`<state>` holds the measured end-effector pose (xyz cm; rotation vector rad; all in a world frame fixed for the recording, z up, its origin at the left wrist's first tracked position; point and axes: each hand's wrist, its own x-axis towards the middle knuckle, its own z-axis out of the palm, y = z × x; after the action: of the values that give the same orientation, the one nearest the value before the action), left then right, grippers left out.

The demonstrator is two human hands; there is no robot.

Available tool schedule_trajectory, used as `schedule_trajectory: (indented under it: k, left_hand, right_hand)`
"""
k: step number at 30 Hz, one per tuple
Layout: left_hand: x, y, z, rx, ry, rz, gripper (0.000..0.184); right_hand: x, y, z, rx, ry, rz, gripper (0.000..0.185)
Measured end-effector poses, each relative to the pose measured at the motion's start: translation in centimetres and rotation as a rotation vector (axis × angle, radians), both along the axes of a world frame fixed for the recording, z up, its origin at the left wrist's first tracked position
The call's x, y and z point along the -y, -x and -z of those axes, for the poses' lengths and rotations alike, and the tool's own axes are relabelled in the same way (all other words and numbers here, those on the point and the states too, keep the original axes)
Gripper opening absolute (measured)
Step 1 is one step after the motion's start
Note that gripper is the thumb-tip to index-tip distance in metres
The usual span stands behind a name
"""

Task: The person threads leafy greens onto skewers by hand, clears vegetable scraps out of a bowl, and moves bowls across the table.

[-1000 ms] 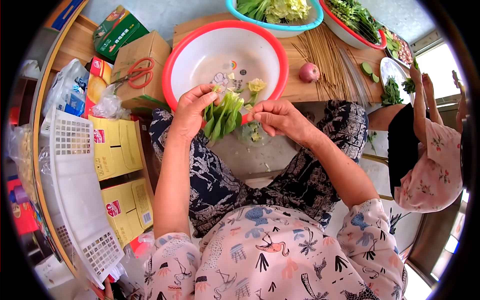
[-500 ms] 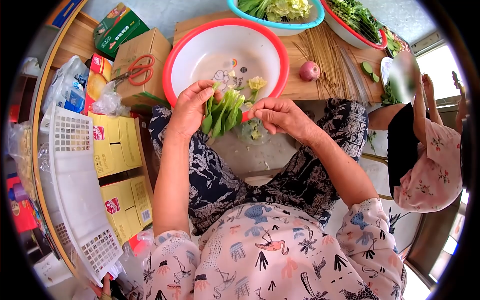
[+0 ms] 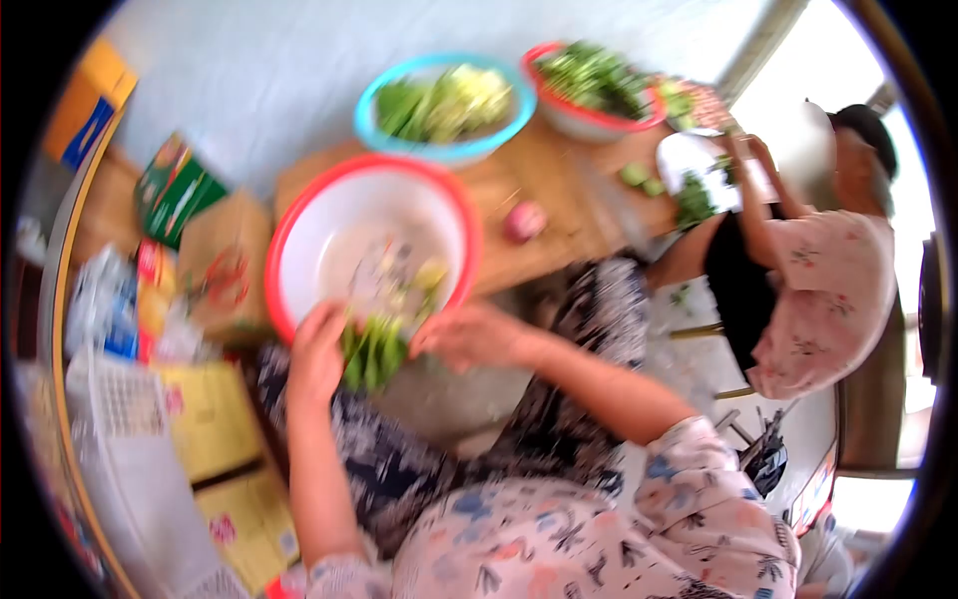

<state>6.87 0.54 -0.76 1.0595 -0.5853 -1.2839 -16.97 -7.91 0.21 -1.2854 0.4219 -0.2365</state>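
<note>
My left hand (image 3: 317, 354) is closed on a bunch of leafy greens (image 3: 374, 354), with dark green leaves hanging down and pale stems on top. The bunch is in front of the near rim of a white basin with a red rim (image 3: 289, 240). Just right of the greens is my right hand (image 3: 471, 337), its fingers drawn together; motion blur hides what they hold. Inside the basin lie a pale yellow-green leafy piece (image 3: 431, 275) and small bits.
Behind stand a blue-rimmed basin (image 3: 361, 118) of greens and a red-rimmed basin (image 3: 559, 118) of herbs. A red onion (image 3: 524, 221) sits on the wooden table (image 3: 489, 190). Red-handled scissors (image 3: 228, 278) lie on a cardboard box (image 3: 215, 235). At right, another person (image 3: 828, 290) works by a plate (image 3: 689, 160).
The view has swung, so the basins and table appear further left and the other person shows more fully. Both my hands stay at the basin's near rim, the left still holding the greens.
</note>
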Motion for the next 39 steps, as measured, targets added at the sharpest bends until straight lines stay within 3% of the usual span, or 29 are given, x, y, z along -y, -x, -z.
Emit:
schedule_trajectory:
  k: [2, 4, 6, 11, 28, 34, 39]
  left_hand:
    - [0.3, -0.6, 0.7, -0.057, 0.018, 0.083, 0.024]
    - [0.5, -0.6, -0.2, 0.041, 0.060, 0.175, 0.032]
    - [0.4, -0.4, -0.4, 0.146, -0.029, 0.191, 0.035]
    - [0.3, -0.3, 0.0, 0.139, -0.052, 0.269, 0.031]
    - [0.5, 0.3, 0.0, 0.032, 0.036, 0.176, 0.020]
    - [0.4, 0.2, -0.5, 0.075, -0.003, 0.296, 0.022]
    - [0.4, 0.1, 0.2, 0.073, 0.017, 0.247, 0.022]
  right_hand:
    - [1.5, 1.2, -1.0, -0.011, 0.118, 0.029, 0.018]
    - [1.2, 0.6, -0.6, -0.037, -0.079, -0.078, 0.017]
    - [1.3, 0.4, -0.2, -0.041, -0.067, -0.059, 0.016]
    - [0.7, 0.2, -0.9, -0.038, -0.056, -0.032, 0.019]
    - [0.8, -0.2, -1.6, -0.047, -0.047, -0.037, 0.017]
    - [0.7, -0.1, -1.6, -0.054, -0.050, -0.043, 0.018]
    - [0.6, -0.1, -1.5, -0.066, -0.045, -0.039, 0.018]
